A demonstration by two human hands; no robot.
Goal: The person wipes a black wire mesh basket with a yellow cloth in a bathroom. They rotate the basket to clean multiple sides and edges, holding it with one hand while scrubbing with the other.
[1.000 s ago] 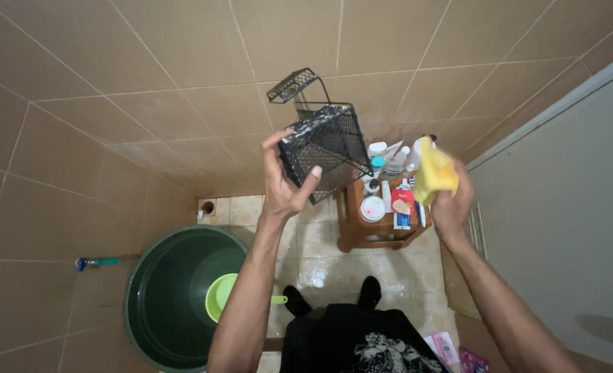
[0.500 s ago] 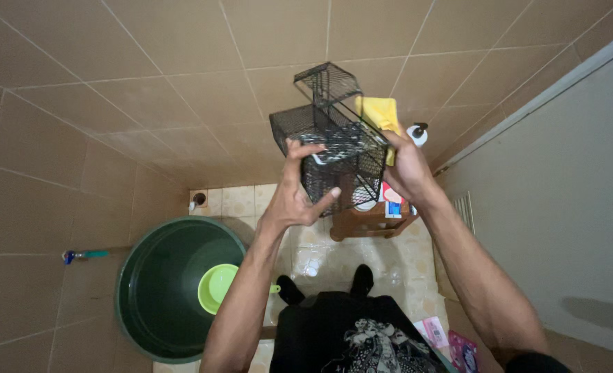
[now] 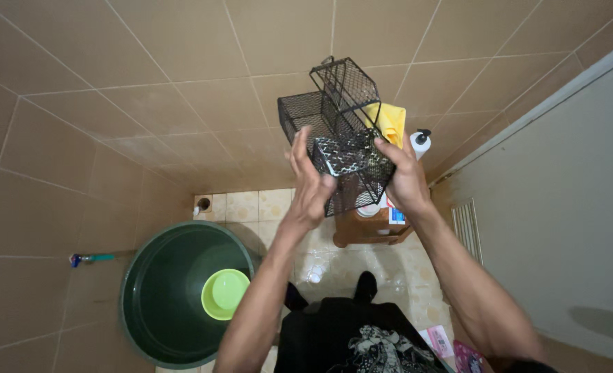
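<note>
Holding black wire rack [image 3: 337, 141] btwn both hands — left hand [image 3: 308, 181] grip wrapped on front, right hand [image 3: 402, 176] pinching side w/ yellow cloth [image 3: 389, 121].

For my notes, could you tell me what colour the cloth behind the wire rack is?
Yellow; the cloth shows best in the head view.

Your wire basket [image 3: 341, 138] hides most of the yellow cloth [image 3: 391, 121] behind your right fingers [image 3: 387, 147], and most of the wooden stool [image 3: 369, 231] below them. The bottom edge cuts off the green tub [image 3: 156, 290].
</note>
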